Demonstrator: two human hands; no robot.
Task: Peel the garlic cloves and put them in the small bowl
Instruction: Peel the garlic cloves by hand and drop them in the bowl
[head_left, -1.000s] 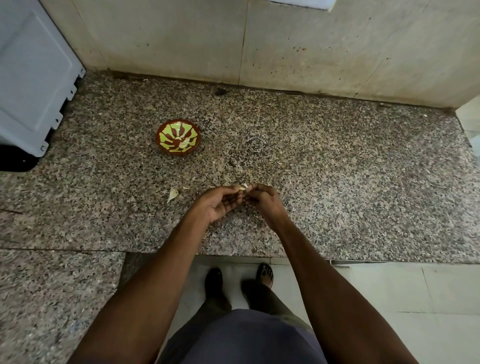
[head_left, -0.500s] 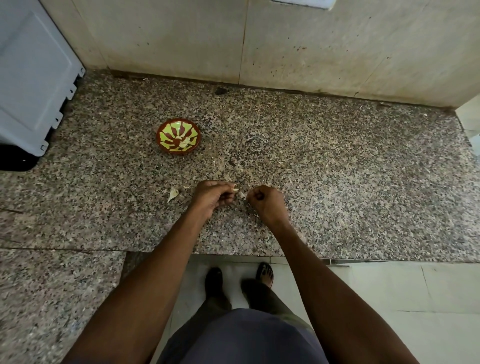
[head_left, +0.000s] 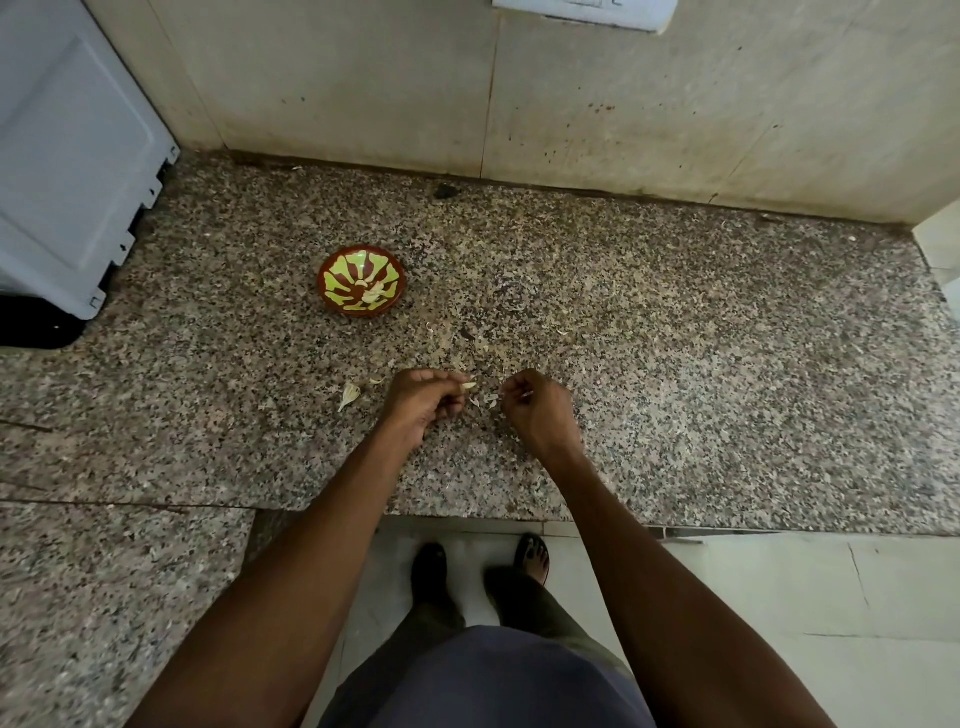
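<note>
Meanwhile one garlic clove (head_left: 468, 386) pinched in left hand (head_left: 422, 402), right hand (head_left: 535, 410) pinching skin, one small bowl (head_left: 361, 281) beyond.

My left hand (head_left: 423, 402) is curling over most of the garlic clove (head_left: 468, 386), leaving only its tip showing. My right hand (head_left: 537, 410) is hiding whatever it pinches. The grey appliance (head_left: 67, 156) is running off the left edge.

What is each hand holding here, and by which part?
The left hand pinches a garlic clove by one end; its pale tip pokes out past the fingertips. The right hand pinches a small scrap of peel.
</note>
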